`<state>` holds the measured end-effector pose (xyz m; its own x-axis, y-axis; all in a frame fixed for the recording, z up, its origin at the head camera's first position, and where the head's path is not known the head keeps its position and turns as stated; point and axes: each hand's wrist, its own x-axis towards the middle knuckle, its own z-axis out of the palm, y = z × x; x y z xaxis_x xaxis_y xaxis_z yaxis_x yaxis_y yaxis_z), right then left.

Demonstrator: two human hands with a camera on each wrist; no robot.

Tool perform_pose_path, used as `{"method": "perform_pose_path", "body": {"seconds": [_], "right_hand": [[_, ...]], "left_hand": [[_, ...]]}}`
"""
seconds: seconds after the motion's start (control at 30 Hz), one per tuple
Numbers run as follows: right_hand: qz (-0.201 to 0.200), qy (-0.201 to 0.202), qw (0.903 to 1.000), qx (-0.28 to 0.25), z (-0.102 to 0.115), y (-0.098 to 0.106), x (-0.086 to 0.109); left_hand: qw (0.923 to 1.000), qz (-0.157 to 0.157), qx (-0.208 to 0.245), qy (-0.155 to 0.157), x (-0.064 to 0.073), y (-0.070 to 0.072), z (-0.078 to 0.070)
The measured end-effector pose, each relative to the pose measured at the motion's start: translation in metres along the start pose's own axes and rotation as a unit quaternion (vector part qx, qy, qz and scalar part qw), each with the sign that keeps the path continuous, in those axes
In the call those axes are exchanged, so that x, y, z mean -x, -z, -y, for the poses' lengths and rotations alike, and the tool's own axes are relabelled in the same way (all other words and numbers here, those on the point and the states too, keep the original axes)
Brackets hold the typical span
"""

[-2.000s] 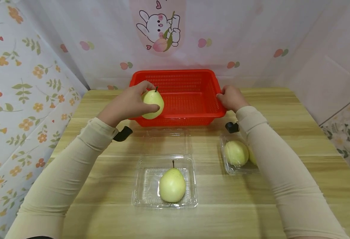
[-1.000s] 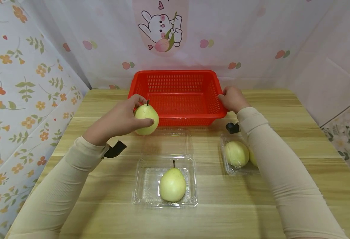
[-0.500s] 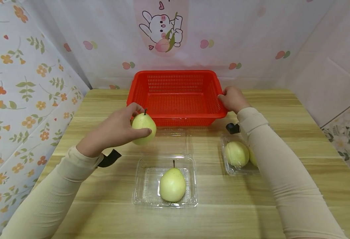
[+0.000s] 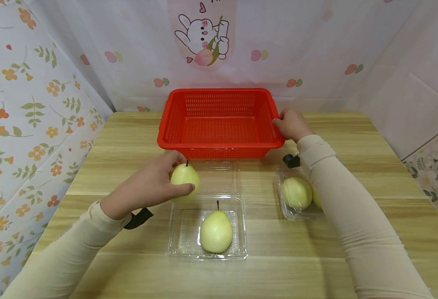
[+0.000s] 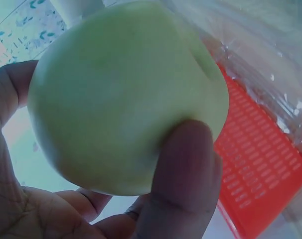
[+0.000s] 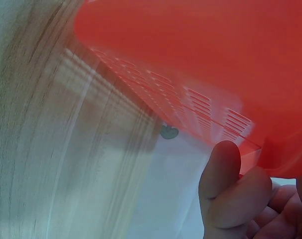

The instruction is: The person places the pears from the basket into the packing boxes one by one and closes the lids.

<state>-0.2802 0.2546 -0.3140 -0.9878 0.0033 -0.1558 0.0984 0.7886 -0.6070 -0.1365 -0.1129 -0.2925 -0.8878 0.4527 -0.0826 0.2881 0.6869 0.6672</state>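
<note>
My left hand (image 4: 153, 182) grips a pale yellow-green pear (image 4: 185, 180), thumb on the near side and fingers behind it. In the left wrist view that pear (image 5: 126, 99) fills the middle, the thumb pressed on its skin. It hangs over the hinge side of an open clear plastic clamshell box (image 4: 178, 232), whose lid (image 4: 219, 176) lies back toward the basket. Another pear (image 4: 216, 231) sits in the box's right half, stem up. With my right hand (image 4: 293, 123) I hold the right rim of a red plastic basket (image 4: 220, 146); the right wrist view shows curled fingers (image 6: 240, 199) at it.
A second clear box (image 4: 288, 211) with pears (image 4: 296, 193) stands on the right, partly hidden by my right forearm. The wooden table (image 4: 279, 261) ends at the back against a printed curtain (image 4: 297, 41). Nothing shows inside the red basket.
My left hand has carried the pear from over the basket's left front corner down toward me, to above the back of the open box. The right hand stays at the basket rim.
</note>
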Motion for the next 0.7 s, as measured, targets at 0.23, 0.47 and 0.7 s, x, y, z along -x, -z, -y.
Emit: {"method": "perform_pose_path", "body": {"seconds": [0.23,0.47,0.7], "right_hand": [[0.001,0.003,1.0000,-0.005,-0.001,0.000,-0.001],[-0.002,0.006,1.0000,-0.002,-0.002,0.000,-0.001],[-0.001,0.008,1.0000,-0.002,-0.001,0.000,-0.001]], "left_hand": [[0.9997,0.004,-0.019,-0.015,0.007,-0.010,0.002],[0.9991,0.012,-0.030,-0.026,0.010,-0.017,0.006],[0.9972,0.026,-0.068,-0.017,0.014,-0.023,0.005]]}}
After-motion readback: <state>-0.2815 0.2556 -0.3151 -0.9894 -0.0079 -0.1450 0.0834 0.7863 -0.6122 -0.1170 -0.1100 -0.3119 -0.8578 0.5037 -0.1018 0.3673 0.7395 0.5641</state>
